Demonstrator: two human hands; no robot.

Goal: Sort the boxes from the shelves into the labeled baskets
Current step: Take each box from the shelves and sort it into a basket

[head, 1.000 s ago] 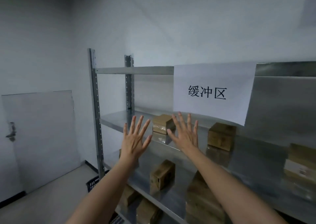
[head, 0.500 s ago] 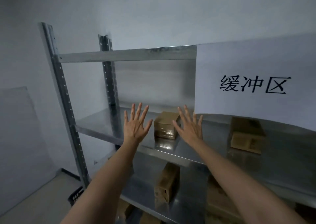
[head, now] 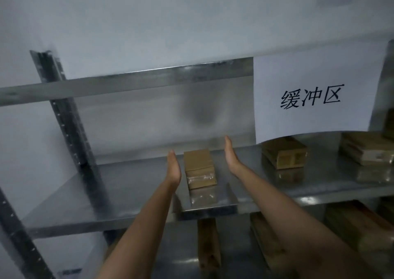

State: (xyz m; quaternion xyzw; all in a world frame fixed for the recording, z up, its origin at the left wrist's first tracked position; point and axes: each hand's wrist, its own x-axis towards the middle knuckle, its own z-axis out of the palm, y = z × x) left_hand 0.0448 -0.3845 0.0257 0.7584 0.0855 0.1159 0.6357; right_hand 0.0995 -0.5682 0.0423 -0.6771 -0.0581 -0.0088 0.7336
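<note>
A small brown cardboard box [head: 199, 165] with clear tape on its front lies on the metal shelf [head: 128, 185]. My left hand [head: 173, 168] stands edge-on just left of the box, fingers straight, close to its side. On the other side my right hand [head: 231, 156] is held flat, a small gap from the box. Neither hand grips anything. Two more brown boxes [head: 284, 152] [head: 366, 151] rest farther right on the same shelf.
A white paper sign [head: 315, 99] with black characters hangs from the shelf beam above. Steel uprights [head: 70, 116] stand at the left. More brown boxes [head: 207, 242] lie on the shelf below. A white wall is behind.
I have moved closer to the shelf. Both hands have turned from spread palms facing forward to edge-on and have reached in along either side of the small box.
</note>
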